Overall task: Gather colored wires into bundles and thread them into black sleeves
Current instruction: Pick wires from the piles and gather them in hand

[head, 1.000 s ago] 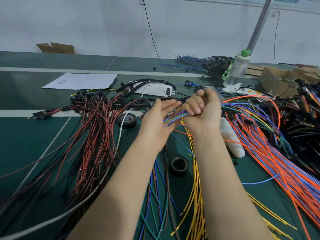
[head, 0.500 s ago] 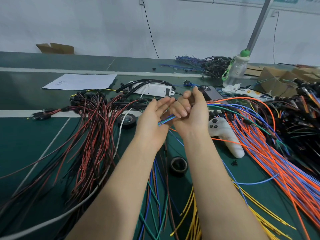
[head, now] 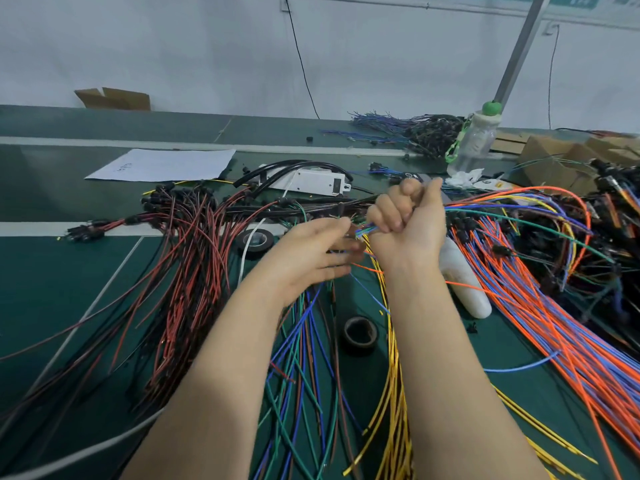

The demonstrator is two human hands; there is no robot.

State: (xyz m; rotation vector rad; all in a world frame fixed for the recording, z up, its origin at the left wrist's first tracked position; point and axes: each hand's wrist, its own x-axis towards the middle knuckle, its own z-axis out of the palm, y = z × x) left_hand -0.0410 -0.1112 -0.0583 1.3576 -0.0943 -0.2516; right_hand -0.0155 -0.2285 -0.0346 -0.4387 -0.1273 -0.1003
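The right hand [head: 410,228] is raised over the surface [head: 52,289], beyond the black tape roll [head: 360,332]. Its fingers [head: 388,216] are curled into a tight fist round the wire bundle [head: 367,230]. The short blue and green ends of that bundle stick out of the fist on the side facing the left hand [head: 308,254]. From the fist's other side the wires arc away, far right of the tape roll.

The left hand's fingers [head: 332,263] lie nearly straight and spread, blurred, with their tips right at the protruding ends. I cannot tell whether they touch them.

Yellow wires [head: 393,375] lie just right of the tape roll and loose green and blue wires [head: 301,358] just left of it. Red and black wires [head: 187,271] lie well to its left.
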